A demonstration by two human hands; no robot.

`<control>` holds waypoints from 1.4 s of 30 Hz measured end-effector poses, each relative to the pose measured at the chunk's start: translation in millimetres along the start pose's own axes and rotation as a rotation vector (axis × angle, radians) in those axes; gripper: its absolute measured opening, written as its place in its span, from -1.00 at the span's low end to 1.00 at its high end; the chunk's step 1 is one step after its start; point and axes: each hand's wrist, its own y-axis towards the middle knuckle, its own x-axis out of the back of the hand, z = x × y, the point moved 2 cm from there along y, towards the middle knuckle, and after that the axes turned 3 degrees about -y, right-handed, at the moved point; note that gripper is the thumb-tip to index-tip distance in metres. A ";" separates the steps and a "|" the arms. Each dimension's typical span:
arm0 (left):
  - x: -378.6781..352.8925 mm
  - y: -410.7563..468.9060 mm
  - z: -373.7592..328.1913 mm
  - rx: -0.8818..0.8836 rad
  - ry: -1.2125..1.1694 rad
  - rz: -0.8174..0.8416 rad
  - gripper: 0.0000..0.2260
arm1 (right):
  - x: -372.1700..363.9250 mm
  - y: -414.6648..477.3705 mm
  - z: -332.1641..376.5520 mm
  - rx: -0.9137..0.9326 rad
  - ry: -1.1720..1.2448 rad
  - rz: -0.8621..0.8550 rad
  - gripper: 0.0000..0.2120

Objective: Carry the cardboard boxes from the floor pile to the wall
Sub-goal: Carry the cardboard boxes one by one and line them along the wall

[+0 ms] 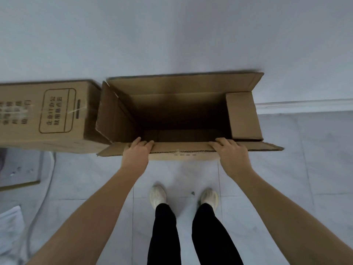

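Note:
An open, empty cardboard box (179, 104) stands against the white wall (172, 35), its four flaps spread outward. My left hand (136, 152) grips the near flap at its left part, fingers curled over the edge. My right hand (230, 152) grips the same flap further right. A closed cardboard box (47, 115) with printed text and tape stands right beside the open one on its left, also at the wall.
My feet in white shoes (158, 195) stand on the grey tiled floor (286, 169) just in front of the box. A flat board (19, 169) and a grey cable (38, 207) lie at the left. A white baseboard (305, 107) runs along the wall on the right.

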 end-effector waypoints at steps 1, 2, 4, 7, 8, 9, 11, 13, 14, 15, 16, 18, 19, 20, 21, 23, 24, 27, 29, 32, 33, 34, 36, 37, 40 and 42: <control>-5.2 9.5 4.1 0.001 0.007 -0.002 -0.45 | -8.4 9.0 2.0 -0.007 0.008 -0.005 -0.40; -11.7 18.8 8.0 0.005 0.026 0.002 -0.44 | -20.1 18.6 4.8 -0.021 0.013 -0.010 -0.42; -26.6 33.0 15.3 0.018 0.058 0.033 -0.45 | -39.8 34.1 12.0 -0.026 0.014 0.007 -0.45; -46.7 51.1 32.1 0.088 -0.003 0.078 -0.51 | -65.0 54.7 26.6 -0.025 -0.014 0.021 -0.48; -49.5 54.0 35.5 0.091 -0.008 0.061 -0.51 | -68.5 59.2 28.9 -0.053 -0.015 -0.009 -0.47; -51.1 54.5 38.1 0.086 -0.002 0.056 -0.52 | -71.2 61.4 31.0 -0.087 -0.022 -0.023 -0.45; -51.3 51.8 39.2 0.059 -0.020 0.045 -0.55 | -71.6 61.9 31.7 -0.117 -0.056 -0.016 -0.39; -46.3 53.2 40.0 0.041 -0.080 0.019 -0.63 | -68.4 65.2 31.2 -0.115 -0.085 -0.006 -0.33; -40.9 56.3 41.2 0.037 -0.107 0.017 -0.66 | -64.5 68.4 30.8 -0.126 -0.091 -0.001 -0.30; -35.3 59.4 41.9 0.027 -0.128 0.015 -0.68 | -60.8 72.2 30.4 -0.142 -0.087 -0.004 -0.27; -28.8 61.8 41.7 0.010 -0.142 0.013 -0.66 | -56.3 75.7 30.6 -0.162 -0.071 -0.010 -0.25; -10.5 64.6 36.2 -0.053 -0.140 0.004 -0.57 | -41.8 80.5 33.1 -0.212 0.013 0.001 -0.22; 0.7 64.2 31.1 -0.091 -0.140 -0.023 -0.55 | -33.3 82.6 34.4 -0.233 0.073 0.008 -0.22; 15.7 61.4 26.0 -0.126 -0.150 -0.068 -0.55 | -19.7 82.4 36.2 -0.246 0.141 0.001 -0.23; 31.4 57.0 20.9 -0.152 -0.167 -0.119 -0.57 | -6.0 81.1 37.6 -0.254 0.203 -0.023 -0.26; 73.1 46.2 11.2 -0.181 -0.196 -0.250 -0.57 | 32.9 75.2 37.7 -0.266 0.293 -0.105 -0.35; 92.8 43.1 7.0 -0.181 -0.218 -0.322 -0.59 | 52.1 72.1 36.7 -0.272 0.328 -0.151 -0.40; 176.1 28.3 -8.2 -0.188 -0.290 -0.512 -0.63 | 132.1 50.0 28.2 -0.319 0.374 -0.362 -0.59; 229.8 17.9 -24.4 -0.220 -0.321 -0.604 -0.62 | 184.8 28.9 19.2 -0.369 0.394 -0.503 -0.67; 306.0 -9.3 -64.5 -0.296 -0.393 -0.676 -0.53 | 258.0 -23.3 5.3 -0.459 0.395 -0.671 -0.68; 326.1 -16.0 -80.4 -0.307 -0.418 -0.675 -0.50 | 277.1 -39.4 -0.6 -0.492 0.392 -0.703 -0.67; 344.8 -23.3 -97.3 -0.331 -0.429 -0.683 -0.48 | 293.0 -56.0 -7.0 -0.526 0.381 -0.742 -0.65; 387.6 -55.1 -142.5 -0.452 -0.459 -0.713 -0.46 | 328.0 -107.6 -25.3 -0.650 0.374 -0.822 -0.60; 406.5 -74.0 -165.9 -0.527 -0.476 -0.728 -0.45 | 342.2 -135.5 -34.8 -0.708 0.387 -0.862 -0.58; 447.6 -132.6 -219.9 -0.690 -0.494 -0.793 -0.47 | 375.4 -210.1 -54.1 -0.823 0.381 -0.961 -0.54; 462.8 -176.4 -248.0 -0.769 -0.518 -0.825 -0.48 | 392.4 -261.9 -61.0 -0.875 0.363 -1.005 -0.53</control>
